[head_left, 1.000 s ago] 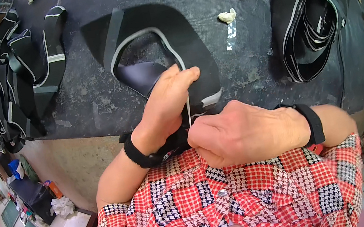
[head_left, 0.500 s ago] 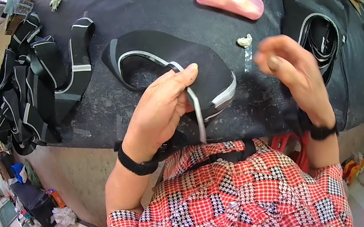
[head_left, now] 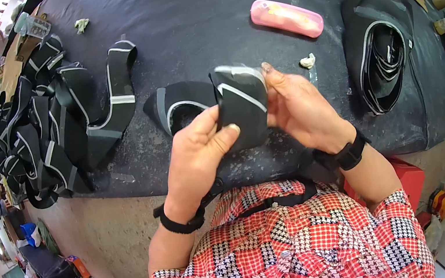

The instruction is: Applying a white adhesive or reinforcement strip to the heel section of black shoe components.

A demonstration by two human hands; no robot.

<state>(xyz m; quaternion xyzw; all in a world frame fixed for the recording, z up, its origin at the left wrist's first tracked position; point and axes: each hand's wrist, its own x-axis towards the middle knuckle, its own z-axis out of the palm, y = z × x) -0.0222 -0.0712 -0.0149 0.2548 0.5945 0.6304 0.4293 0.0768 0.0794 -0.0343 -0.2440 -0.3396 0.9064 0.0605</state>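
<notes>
- Since half a second ago: right hand (head_left: 302, 105) has come back onto the black fabric piece (head_left: 242, 106); it was lifted clear of it then. Both hands have raised the piece off the black work table (head_left: 202, 18) and folded it up toward the camera.
- Head view, left hand (head_left: 198, 152): closed on the lower left edge of the fabric piece, thumb across its front face, fingers curled behind. Firm pinch, no gap visible.
- Head view, right hand: fingers wrapped round the right edge of the fabric piece, fingertips at its upper corner, palm behind it. Closed on the piece too.
- Fabric piece: black with a pale grey trim stripe, held upright between the hands, above the near edge of the table. A second lobe of it still lies on the table just left of the hands.
- Left of the fabric piece: heap of similar black trimmed pieces (head_left: 51, 132), well apart.
- Beyond the fabric piece, up and right: pink oblong case (head_left: 286, 17); a small pale scrap (head_left: 308, 61) near the right fingertips.
- Right of the fabric piece: another black stack with looped trim (head_left: 382, 53).
- Black wristband on each wrist.
</notes>
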